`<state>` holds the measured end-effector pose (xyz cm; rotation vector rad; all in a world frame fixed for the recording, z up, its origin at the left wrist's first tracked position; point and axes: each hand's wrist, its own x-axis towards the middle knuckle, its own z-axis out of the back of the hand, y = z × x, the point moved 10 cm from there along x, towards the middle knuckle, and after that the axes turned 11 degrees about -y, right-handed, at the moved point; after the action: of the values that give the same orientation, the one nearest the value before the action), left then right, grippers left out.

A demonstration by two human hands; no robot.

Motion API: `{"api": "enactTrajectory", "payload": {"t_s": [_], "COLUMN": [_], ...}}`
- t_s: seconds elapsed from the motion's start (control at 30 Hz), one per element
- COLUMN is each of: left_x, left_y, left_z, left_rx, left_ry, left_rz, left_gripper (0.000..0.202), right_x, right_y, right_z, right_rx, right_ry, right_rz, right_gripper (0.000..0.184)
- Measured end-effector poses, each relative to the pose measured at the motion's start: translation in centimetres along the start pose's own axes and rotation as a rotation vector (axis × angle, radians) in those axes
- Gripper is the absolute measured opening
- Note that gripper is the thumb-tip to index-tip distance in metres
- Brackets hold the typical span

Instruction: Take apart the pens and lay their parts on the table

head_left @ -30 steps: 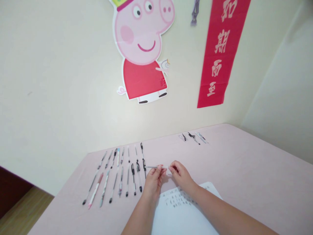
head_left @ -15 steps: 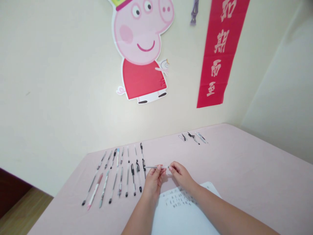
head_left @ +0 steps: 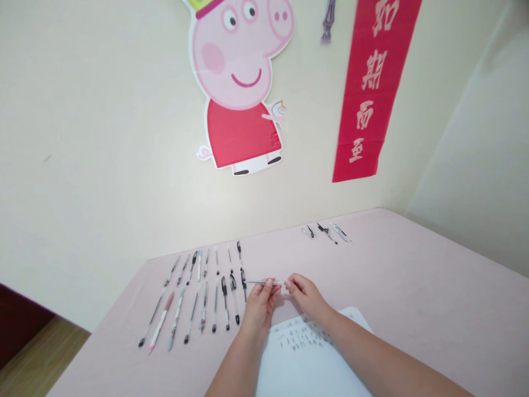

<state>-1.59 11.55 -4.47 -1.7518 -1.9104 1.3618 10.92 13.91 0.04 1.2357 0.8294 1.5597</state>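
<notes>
A thin clear pen (head_left: 261, 283) is held level just above the pink table (head_left: 413, 286), between both hands. My left hand (head_left: 258, 306) pinches its middle with closed fingers. My right hand (head_left: 305, 295) pinches the pen's right end, fingers closed too. The pen's dark tip points left toward a row of pens. A white sheet of paper (head_left: 314, 358) with handwritten lines lies under my wrists.
Several pens (head_left: 194, 298) lie in two rows to the left of my hands. A few small pen parts (head_left: 326, 231) rest near the far wall. A cartoon pig cutout (head_left: 242, 82) and a red banner (head_left: 370, 88) hang on the wall.
</notes>
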Motion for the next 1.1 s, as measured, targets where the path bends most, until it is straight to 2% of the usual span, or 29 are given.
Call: {"api": "enactTrajectory", "payload": {"t_s": [0.37,0.63,0.77,0.9,1.0,1.1], "left_x": [0.28,0.11,0.09,0.22,0.32,0.32], "left_y": [0.07,0.09,0.00,-0.04,0.02,0.09], "left_z": [0.04,0.02,-0.02,0.02,-0.02,0.03], "left_rx": [-0.034,-0.017,-0.025,-0.037,-0.035,-0.031], "left_ry": [0.014,0.000,-0.001,0.002,0.012,0.010], "left_rz": [-0.002,0.006,0.002,-0.005,-0.006,-0.001], "left_gripper": [0.002,0.003,0.004,0.002,0.001,0.003], "right_x": [0.15,0.19,0.16,0.20,0.23,0.13], "right_y": [-0.65,-0.87,-0.31,-0.26,-0.50,-0.81], "right_z": [0.36,0.03,0.21,0.45,0.35,-0.23], "right_rx": [0.052,0.020,-0.009,0.037,0.037,0.052], "right_ry": [-0.036,-0.004,-0.018,-0.040,-0.031,0.024], "right_rz": [-0.051,-0.046,-0.001,-0.023,-0.034,-0.051], "right_gripper": [0.015,0.038,0.027,0.019,0.026,0.042]}}
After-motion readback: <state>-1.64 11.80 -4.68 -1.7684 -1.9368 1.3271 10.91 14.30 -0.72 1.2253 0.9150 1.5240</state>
